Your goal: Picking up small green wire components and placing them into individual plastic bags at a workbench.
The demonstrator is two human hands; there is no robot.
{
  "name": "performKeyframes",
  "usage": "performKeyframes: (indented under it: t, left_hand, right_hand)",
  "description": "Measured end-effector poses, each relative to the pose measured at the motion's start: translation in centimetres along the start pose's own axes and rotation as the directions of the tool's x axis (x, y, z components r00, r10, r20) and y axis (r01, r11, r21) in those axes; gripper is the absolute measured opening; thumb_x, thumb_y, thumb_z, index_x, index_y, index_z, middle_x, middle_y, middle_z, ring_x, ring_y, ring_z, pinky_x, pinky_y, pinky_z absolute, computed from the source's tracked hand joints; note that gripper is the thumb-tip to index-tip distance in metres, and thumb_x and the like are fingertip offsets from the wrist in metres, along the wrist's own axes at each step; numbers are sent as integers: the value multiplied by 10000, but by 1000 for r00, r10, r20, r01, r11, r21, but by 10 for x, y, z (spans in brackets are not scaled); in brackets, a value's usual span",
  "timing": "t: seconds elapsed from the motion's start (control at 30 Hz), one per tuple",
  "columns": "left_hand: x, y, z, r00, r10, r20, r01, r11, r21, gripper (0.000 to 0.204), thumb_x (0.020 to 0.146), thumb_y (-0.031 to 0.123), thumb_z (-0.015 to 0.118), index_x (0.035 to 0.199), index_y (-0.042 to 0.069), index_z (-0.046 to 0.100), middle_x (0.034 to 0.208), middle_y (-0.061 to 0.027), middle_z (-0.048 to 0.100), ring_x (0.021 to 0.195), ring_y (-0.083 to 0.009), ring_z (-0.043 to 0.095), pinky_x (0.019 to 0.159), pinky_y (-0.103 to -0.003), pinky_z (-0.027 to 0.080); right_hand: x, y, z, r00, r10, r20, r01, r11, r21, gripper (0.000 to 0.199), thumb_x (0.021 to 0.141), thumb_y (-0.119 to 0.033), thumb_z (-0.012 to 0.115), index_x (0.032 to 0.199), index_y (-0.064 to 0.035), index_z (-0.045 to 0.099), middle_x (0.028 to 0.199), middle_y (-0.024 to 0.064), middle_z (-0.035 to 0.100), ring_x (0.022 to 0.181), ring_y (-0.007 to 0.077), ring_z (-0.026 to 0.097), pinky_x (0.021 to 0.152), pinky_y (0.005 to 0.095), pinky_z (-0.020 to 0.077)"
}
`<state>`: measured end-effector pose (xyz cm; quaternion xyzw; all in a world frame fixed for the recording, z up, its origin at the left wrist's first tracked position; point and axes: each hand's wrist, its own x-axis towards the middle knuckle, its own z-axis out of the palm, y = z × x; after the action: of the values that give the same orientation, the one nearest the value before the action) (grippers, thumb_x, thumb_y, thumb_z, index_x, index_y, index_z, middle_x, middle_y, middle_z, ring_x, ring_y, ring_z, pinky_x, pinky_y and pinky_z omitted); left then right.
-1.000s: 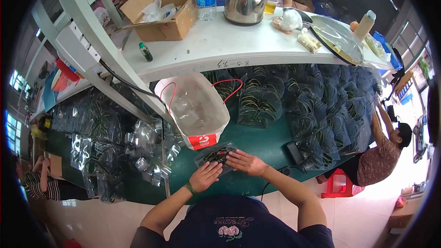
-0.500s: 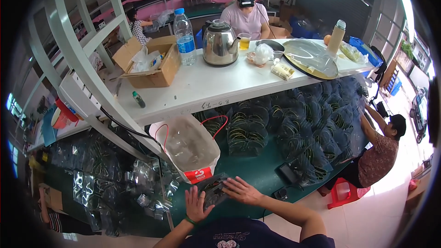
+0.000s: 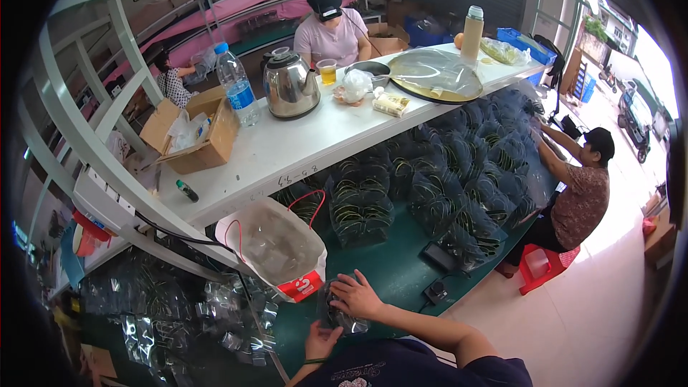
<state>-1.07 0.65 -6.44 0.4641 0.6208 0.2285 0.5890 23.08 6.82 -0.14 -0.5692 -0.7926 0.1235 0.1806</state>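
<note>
A clear plastic bag (image 3: pixel 351 325) with dark contents lies on the green table, below the paper carrier bag. Spread over its upper part is my right hand (image 3: pixel 360 297), fingers apart and pressing down on the film. My left hand (image 3: pixel 321 341), with a green band at the wrist, is at the bag's near left edge, thumb and fingers closed on the film. What exactly lies inside the bag is hard to make out under the glare and my right hand.
The white paper carrier bag (image 3: pixel 281 244) stands just beyond my hands. Rows of bagged dark coils with yellow lines (image 3: pixel 362 204) cover the far table. A black box (image 3: pixel 438 256) and small camera (image 3: pixel 435 292) lie rightward. Above runs a white shelf (image 3: pixel 287 150) with a kettle (image 3: pixel 288 86). Co-workers sit beyond and right.
The view has swung, shifting the scene leftward. My left hand has gone from lying spread to closing at the bag's near edge. My right hand has moved further over the bag.
</note>
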Motion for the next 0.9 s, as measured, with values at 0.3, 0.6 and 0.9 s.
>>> performKeyframes:
  t: [0.3,0.6,0.9]
  left_hand:
    - [25,111,-65,905,220,365,-382,798,466,989,832,377,944,1613,55,430,1530,-166,609,1371,-278,635,1128,-385,522]
    - [71,145,-43,495,621,608,-848,190,496,1093,789,408,934,1683,147,363,1716,-170,392,1527,-370,463,1220,-477,450]
    - [88,130,-57,392,568,724,-899,67,433,383,912,432,821,934,93,647,1600,-84,578,1508,-300,509,1150,-468,490]
  right_hand:
    - [-13,32,-40,999,-17,45,-1,929,371,404,1082,-438,616,1324,-149,761,1513,78,659,1553,322,455,1306,572,273]
    - [-115,11,-68,994,102,-28,-87,939,332,909,916,-655,766,1618,-143,498,1695,160,447,1635,379,290,1326,587,217]
    - [-120,5,-39,978,183,-99,-148,947,286,724,990,-491,745,1591,-145,538,1695,162,444,1608,403,334,1309,579,273]
